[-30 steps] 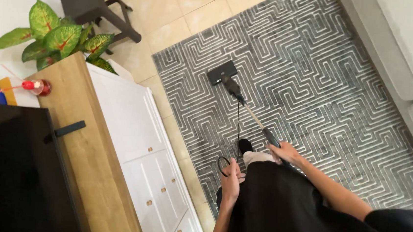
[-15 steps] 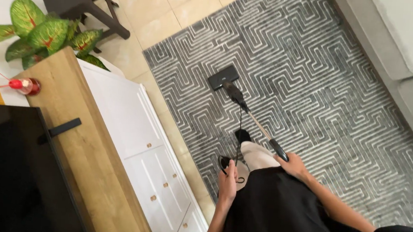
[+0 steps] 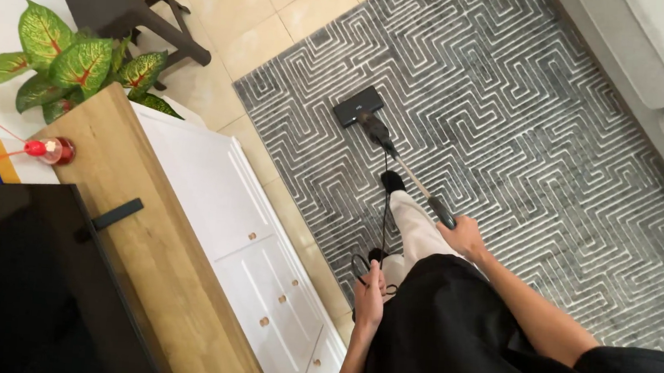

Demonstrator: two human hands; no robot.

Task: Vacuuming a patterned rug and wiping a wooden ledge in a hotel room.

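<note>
Patterned rug (image 3: 526, 131) | right hand (image 3: 466, 236) grips vacuum (image 3: 383, 135) | left hand (image 3: 371, 292) apparently clutches cord (image 3: 384, 214)

Right hand (image 3: 466, 236): arm bare, stretched forward and down from the lower right, elbow nearly straight. Fingers curled shut around a thin handle, knuckles up, wrist in line with the forearm.

Left hand (image 3: 371, 292): forearm rises from the bottom edge close to the body, elbow out of view. Hand held low by the hip, back of the hand toward the camera, fingers closed on a thin black cord. The two hands sit well apart, right ahead of left.
</note>
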